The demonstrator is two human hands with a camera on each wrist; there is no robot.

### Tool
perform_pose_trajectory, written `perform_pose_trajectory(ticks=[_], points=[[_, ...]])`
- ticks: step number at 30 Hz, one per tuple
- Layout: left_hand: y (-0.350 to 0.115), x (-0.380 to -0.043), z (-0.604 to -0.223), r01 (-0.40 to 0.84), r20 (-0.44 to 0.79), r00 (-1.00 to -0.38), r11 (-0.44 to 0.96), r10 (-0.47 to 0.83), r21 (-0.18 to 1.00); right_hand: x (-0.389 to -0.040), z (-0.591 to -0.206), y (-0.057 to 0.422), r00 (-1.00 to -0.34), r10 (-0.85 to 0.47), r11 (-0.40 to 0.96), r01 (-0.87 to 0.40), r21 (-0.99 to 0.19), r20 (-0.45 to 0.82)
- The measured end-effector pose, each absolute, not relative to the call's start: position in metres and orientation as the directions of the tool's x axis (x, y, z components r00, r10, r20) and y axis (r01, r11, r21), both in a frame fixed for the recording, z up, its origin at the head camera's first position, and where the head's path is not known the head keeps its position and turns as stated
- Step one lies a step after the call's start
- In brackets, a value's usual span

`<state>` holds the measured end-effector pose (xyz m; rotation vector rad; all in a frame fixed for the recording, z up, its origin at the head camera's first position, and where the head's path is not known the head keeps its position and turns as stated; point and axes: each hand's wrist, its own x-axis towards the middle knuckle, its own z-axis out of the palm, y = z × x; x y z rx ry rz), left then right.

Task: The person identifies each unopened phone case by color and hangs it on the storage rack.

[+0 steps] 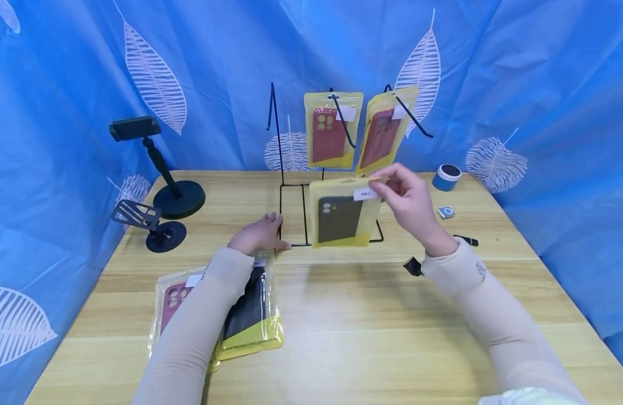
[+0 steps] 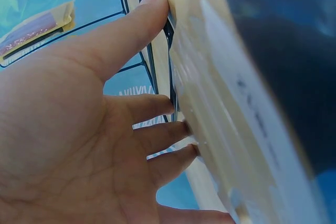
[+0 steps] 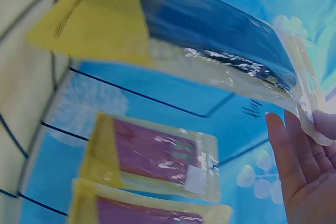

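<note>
My right hand (image 1: 410, 205) pinches the top right corner of a clear and yellow bag (image 1: 339, 216) with a dark phone case inside. The bag hangs upright in front of the black wire rack (image 1: 280, 211), lower than its hooks. At the rack's front left base corner rests my left hand (image 1: 258, 233), its thumb and fairly straight fingers against the wire. Two bagged red phone cases hang on the rack, one on the middle hook (image 1: 329, 135), one on the right hook (image 1: 381, 135). Under my left forearm lie a bagged black case (image 1: 248, 312) and a bagged red case (image 1: 172, 301).
The rack's left hook (image 1: 270, 107) carries no bag. At the left stand a tall phone holder (image 1: 179, 198) and a low folding stand (image 1: 166, 236). A blue round container (image 1: 447, 178), a small square gadget (image 1: 445, 212) and dark small items (image 1: 414, 266) lie at the right.
</note>
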<state>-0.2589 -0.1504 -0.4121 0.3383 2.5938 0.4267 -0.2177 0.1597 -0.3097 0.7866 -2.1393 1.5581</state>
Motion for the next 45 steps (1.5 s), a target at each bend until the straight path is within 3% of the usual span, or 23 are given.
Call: perform_pose_trajectory(ticks=[12,29,45], points=[[-0.151,-0.258,-0.410,0.170,-0.419,-0.850,0.919,0.319,0.355,-0.231,-0.281,0.156,-0.784,-0.060,0.263,-0.609,-0.748,0.618],[-0.150,-0.255,-0.407,0.148,-0.420,-0.853,0.916,0.309,0.372,-0.268,-0.279,0.150,-0.829,-0.041,0.356,-0.534,-0.767,0.558],[-0.150,-0.254,-0.405,0.154,-0.421,-0.854,0.922,0.305,0.356,-0.319,-0.278,0.129,-0.793,0.004,0.495,-0.528,-0.690,0.609]])
